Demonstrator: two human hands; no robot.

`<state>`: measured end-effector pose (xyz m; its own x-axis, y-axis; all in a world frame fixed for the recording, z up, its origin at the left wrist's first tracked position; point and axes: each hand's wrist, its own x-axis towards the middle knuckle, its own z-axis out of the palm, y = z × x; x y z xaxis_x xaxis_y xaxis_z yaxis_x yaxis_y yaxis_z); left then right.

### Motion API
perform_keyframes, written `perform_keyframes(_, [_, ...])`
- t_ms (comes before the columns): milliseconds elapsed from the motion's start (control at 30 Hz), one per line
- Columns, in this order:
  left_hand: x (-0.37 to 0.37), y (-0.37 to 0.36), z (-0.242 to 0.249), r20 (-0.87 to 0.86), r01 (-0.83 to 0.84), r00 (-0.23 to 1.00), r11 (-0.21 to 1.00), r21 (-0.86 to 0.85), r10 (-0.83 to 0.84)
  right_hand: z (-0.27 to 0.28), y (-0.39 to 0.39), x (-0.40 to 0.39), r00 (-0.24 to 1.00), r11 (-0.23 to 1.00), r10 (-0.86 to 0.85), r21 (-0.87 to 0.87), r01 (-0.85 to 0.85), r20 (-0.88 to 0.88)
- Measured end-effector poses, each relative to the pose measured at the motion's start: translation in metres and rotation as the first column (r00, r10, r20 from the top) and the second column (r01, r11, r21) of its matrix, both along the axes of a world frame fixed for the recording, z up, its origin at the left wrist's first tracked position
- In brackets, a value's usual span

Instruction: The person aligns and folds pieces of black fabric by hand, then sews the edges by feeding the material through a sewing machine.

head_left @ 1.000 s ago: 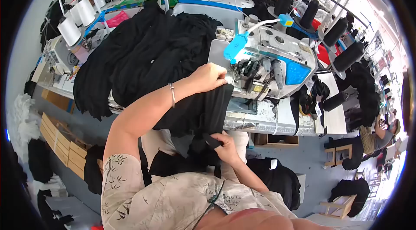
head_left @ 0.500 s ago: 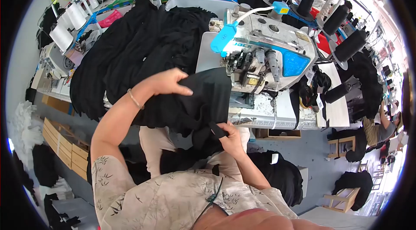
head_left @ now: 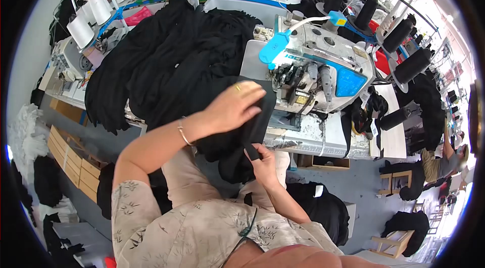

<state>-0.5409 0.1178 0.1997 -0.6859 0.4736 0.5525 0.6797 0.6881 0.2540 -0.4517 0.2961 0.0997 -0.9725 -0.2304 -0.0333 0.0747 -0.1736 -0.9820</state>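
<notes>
My left hand [head_left: 237, 106] lies over the black fabric [head_left: 217, 91] just left of the sewing machine [head_left: 323, 61], fingers stretched toward the machine's needle area and thumb apart. Lower down, near the table's front edge, my right hand [head_left: 263, 165] pinches a narrow black end of the cloth between thumb and fingers. The fabric hangs from the table down to my lap. The machine is white with blue panels, and a blue lamp [head_left: 274, 48] shines on its working parts. What lies beneath my left palm is hidden.
A large heap of black garments [head_left: 161, 56] covers the table at the left. Black thread cones [head_left: 401, 33] stand at the right, white cones [head_left: 81, 30] at far left. More black cloth [head_left: 321, 212] lies below the table on the right. Other people sit farther off.
My left hand has moved right across the fabric toward the machine, its fingers now stretched out. My right hand keeps its pinch on the cloth. The view has shifted slightly.
</notes>
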Motion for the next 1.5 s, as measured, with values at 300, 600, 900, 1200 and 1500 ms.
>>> perform_keyframes(300, [-0.020,0.012,-0.012,0.052,0.164,0.984,0.979,0.119,-0.171,-0.004,0.007,0.006,0.995,0.986,0.007,0.166,0.010,-0.104])
perform_keyframes(600, [-0.026,-0.015,-0.030,0.359,-0.256,0.917,0.947,0.192,0.175,-0.008,0.022,0.006,0.947,0.917,0.133,0.399,-0.005,-0.294])
perform_keyframes(900, [0.044,-0.112,0.023,0.876,-0.093,0.407,0.942,0.324,-0.261,-0.008,0.055,0.021,0.974,0.973,0.197,0.097,-0.208,0.113])
perform_keyframes(1200, [0.005,-0.183,-0.066,0.523,-0.526,0.800,0.765,0.373,0.295,-0.010,0.047,0.014,0.977,0.917,-0.075,0.370,0.146,-0.200])
perform_keyframes(1500, [0.049,-0.132,-0.018,-0.170,-0.343,0.907,0.909,0.237,0.386,-0.005,0.000,0.043,0.943,0.940,0.330,0.102,-0.325,-0.044])
